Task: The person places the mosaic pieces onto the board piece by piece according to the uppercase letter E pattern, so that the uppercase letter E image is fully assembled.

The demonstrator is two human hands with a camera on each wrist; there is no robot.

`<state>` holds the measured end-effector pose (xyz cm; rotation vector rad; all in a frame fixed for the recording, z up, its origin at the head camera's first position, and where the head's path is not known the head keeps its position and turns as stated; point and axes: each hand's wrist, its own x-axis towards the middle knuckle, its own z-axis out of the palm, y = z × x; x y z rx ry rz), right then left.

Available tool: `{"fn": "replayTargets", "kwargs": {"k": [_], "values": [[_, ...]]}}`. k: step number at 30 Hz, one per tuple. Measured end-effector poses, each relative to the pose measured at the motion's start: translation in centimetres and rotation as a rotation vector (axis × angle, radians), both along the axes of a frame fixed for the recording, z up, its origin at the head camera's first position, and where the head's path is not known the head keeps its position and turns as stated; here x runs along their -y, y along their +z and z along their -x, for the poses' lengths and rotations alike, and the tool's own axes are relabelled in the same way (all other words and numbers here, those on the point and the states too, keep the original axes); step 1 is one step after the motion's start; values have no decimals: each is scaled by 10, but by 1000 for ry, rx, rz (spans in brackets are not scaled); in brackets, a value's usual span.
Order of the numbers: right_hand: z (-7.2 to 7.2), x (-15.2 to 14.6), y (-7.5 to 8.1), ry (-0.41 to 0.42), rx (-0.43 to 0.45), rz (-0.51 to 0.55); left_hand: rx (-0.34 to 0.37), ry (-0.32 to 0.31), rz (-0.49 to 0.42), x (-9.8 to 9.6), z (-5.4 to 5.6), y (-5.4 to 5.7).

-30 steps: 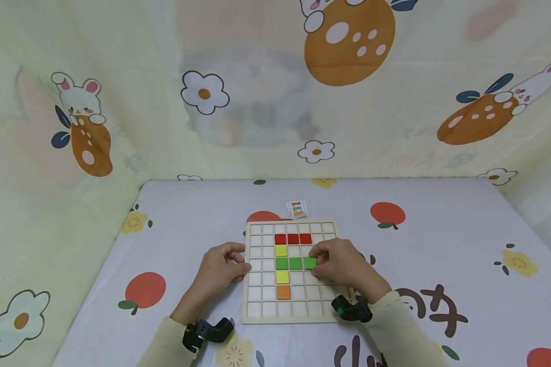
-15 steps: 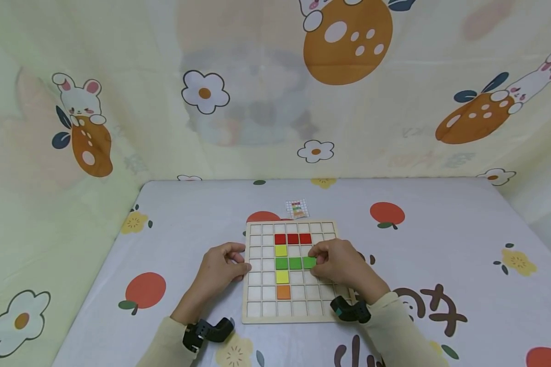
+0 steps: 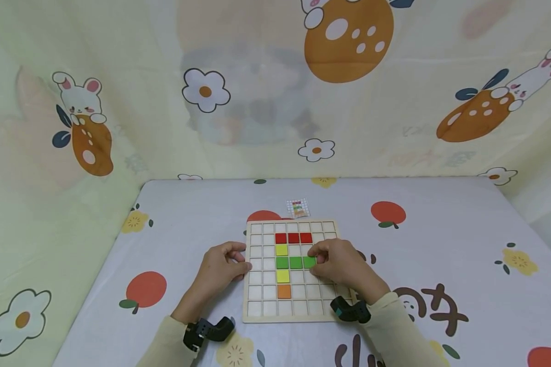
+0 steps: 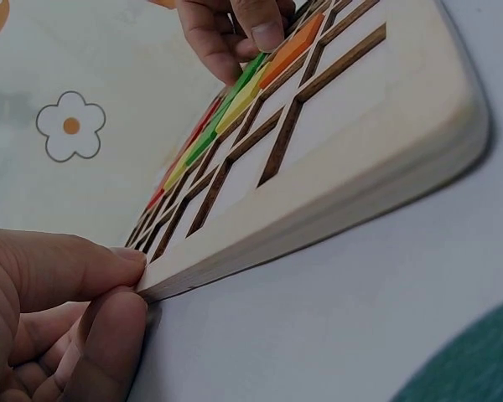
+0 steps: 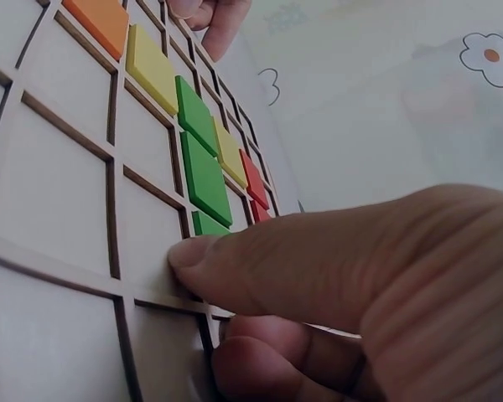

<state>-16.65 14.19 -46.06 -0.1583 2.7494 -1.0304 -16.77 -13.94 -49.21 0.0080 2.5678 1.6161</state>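
A wooden grid board [image 3: 259, 309] lies on the table before me. Its left edge is pinched between the thumb and fingers of my left hand [image 3: 219, 266]; the left wrist view shows the thumb on the rim [image 4: 335, 213]. With thumb and fingers my right hand [image 3: 342, 261] pinches a green square tile [image 3: 308, 262] at the right end of the green row, partly hidden by the thumb in the right wrist view. Two more green tiles [image 5: 205, 177] sit to its left. Red tiles [image 3: 293, 238], yellow tiles [image 3: 282, 276] and an orange tile [image 3: 284, 291] occupy other cells.
Beyond the board lies a small card [image 3: 297, 208] printed with a coloured grid pattern. A white tablecloth [image 3: 202, 204] with fruit and flower prints covers the table. A patterned curtain [image 3: 257, 163] rises at its back edge.
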Motion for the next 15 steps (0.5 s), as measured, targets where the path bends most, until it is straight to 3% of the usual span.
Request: {"fn": "replayTargets", "kwargs": {"k": [8,15], "values": [[-2,0,1,3,-24,6,5,-1,-9,0,0,1],[-13,-12,2,23,-147,25,6,-5,-17,0,1,2]]}}
